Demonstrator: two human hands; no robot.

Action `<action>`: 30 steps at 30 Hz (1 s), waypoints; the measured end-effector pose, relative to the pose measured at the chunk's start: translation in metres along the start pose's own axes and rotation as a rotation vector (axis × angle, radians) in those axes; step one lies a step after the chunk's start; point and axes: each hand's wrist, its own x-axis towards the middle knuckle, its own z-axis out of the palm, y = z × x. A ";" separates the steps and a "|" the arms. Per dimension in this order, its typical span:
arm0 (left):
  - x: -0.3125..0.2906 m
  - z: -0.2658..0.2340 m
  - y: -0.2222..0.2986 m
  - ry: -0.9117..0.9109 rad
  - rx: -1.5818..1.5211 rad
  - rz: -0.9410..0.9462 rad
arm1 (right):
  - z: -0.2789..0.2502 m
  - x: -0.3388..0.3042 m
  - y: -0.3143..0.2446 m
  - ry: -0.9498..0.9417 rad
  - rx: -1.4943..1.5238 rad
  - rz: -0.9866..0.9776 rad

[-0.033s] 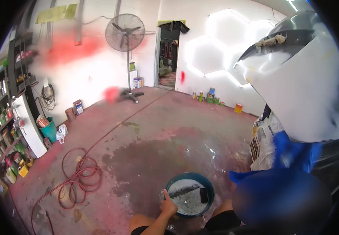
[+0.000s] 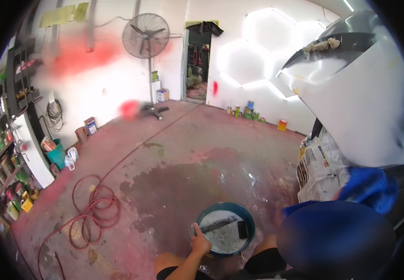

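A dark teal bucket (image 2: 253, 228) stands on the floor between my knees. It holds grey, foamy liquid with a small black block (image 2: 242, 229) at its right side. A long dark streak crosses the foam; whether it is an object or a gap in the foam I cannot make out. My left hand (image 2: 201, 243) is closed at the bucket's left rim, thumb up, its fingertips mostly hidden. My right hand does not show. Right of the bucket, blue fabric (image 2: 370, 186) lies behind a large blurred blue oval (image 2: 335, 233) that covers the lower right.
A white panel (image 2: 361, 107) leans in from the right above plastic sheeting (image 2: 318, 168). At left, a red hose (image 2: 101, 203) lies coiled near shelves of cans (image 2: 6, 158). A standing fan (image 2: 146, 35), paint cans (image 2: 248, 112) and a doorway (image 2: 197, 70) are farther back.
The view has shifted slightly. The blue fabric at the right has moved rightward and a little down, baring more of the plastic sheeting. My left hand stays at the bucket rim.
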 end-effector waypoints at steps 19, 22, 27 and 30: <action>-0.003 0.002 0.001 -0.028 -0.083 0.022 | 0.185 0.146 -0.095 0.591 0.145 -0.252; -0.004 -0.012 0.000 -0.009 -0.089 0.006 | 0.211 0.086 -0.101 0.396 0.540 -0.030; -0.008 -0.001 0.000 0.011 -0.098 0.048 | 0.181 -0.060 -0.067 0.113 0.346 -0.268; -0.008 -0.004 0.001 0.032 -0.088 0.056 | 0.189 -0.079 -0.056 0.217 0.665 0.223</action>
